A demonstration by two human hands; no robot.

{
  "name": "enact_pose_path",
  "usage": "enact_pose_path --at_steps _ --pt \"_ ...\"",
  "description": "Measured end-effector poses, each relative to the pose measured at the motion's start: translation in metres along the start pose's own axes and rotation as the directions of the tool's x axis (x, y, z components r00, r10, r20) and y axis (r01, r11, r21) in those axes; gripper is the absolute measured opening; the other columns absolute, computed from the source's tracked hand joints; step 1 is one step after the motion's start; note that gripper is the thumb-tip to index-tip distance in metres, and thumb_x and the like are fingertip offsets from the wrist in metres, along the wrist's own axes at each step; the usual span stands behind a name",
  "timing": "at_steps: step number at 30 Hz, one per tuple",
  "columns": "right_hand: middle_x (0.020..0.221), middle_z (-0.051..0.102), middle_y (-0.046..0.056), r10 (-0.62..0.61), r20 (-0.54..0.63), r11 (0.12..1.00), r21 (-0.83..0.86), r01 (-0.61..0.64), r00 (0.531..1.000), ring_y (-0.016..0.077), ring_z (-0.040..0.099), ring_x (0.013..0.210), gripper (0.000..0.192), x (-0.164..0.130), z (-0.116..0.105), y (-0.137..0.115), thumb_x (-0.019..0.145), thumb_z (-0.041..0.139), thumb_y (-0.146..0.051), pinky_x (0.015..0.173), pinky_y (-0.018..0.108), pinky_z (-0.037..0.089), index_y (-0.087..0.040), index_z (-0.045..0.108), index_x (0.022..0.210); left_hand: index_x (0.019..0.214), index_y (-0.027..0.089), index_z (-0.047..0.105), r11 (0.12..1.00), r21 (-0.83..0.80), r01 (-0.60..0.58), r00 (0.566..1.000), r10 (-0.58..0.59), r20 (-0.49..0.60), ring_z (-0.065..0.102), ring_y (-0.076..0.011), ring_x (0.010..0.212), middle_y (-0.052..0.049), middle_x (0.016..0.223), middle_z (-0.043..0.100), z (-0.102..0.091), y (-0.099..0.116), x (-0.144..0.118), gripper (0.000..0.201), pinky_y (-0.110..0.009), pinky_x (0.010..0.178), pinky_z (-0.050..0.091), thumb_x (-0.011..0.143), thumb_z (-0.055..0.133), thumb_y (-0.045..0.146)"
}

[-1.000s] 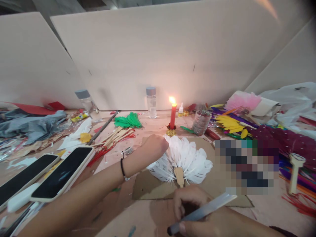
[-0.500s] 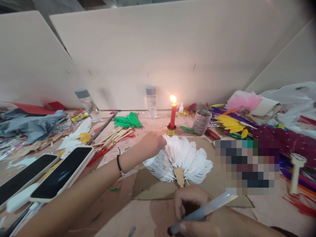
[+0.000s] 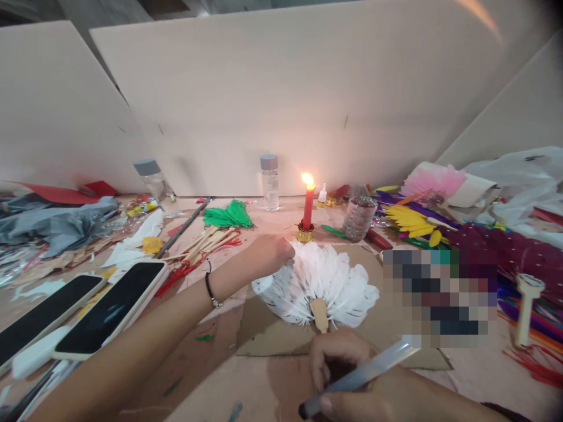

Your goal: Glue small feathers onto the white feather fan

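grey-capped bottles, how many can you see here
2: the middle bottle is left of the lit candle; the left bottle is farther left, in front of the white panels. Others may be hidden.

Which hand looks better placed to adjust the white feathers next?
Probably the left hand: it is at the upper-left edge of the white feathers, while the right hand, lower in the picture, holds a pale tube.
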State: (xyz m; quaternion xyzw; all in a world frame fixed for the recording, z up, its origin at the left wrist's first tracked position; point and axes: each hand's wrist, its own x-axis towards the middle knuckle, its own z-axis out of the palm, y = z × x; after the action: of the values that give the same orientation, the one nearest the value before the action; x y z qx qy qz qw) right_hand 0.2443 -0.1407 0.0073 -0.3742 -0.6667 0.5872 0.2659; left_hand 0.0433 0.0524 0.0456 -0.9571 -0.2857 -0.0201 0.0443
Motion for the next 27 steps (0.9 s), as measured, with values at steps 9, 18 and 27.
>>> enact_pose_path --at_steps 9,18,27 --pt "0.084 0.060 0.001 0.016 -0.011 1.000 0.008 -0.016 1.000 0.0171 0.054 0.078 0.028 0.0008 0.0004 0.0024 0.077 0.081 -0.040 0.067 0.027 0.040 -0.020 0.061 0.083 0.075 0.015 0.072 1.000 0.016 -0.015 1.000 0.015 0.020 0.069 -0.0175 0.076 -0.007 0.079 0.075 0.0008 -0.0040 0.0013 0.024 -0.026 0.064 0.038 0.096 0.061 0.012" --pt "0.083 0.061 0.001 0.038 0.004 0.999 0.038 -0.039 0.999 0.0182 0.055 0.078 0.024 0.0016 0.0004 0.0050 0.076 0.080 -0.037 0.067 0.028 0.039 -0.020 0.063 0.083 0.074 0.015 0.071 0.999 -0.026 -0.031 0.999 0.032 0.007 0.068 -0.0181 0.075 -0.007 0.079 0.074 0.0048 -0.0087 0.0021 0.025 -0.027 0.065 0.039 0.096 0.060 0.013" --pt "0.084 0.063 0.003 0.050 -0.003 0.999 0.002 -0.050 0.999 0.0206 0.056 0.080 0.026 -0.0003 -0.0003 0.0007 0.075 0.078 -0.041 0.069 0.030 0.039 -0.020 0.064 0.082 0.076 0.016 0.071 0.999 -0.045 -0.019 1.000 0.020 0.023 0.069 -0.0199 0.077 -0.009 0.082 0.075 0.0036 -0.0085 0.0025 0.024 -0.029 0.067 0.040 0.098 0.060 0.014"
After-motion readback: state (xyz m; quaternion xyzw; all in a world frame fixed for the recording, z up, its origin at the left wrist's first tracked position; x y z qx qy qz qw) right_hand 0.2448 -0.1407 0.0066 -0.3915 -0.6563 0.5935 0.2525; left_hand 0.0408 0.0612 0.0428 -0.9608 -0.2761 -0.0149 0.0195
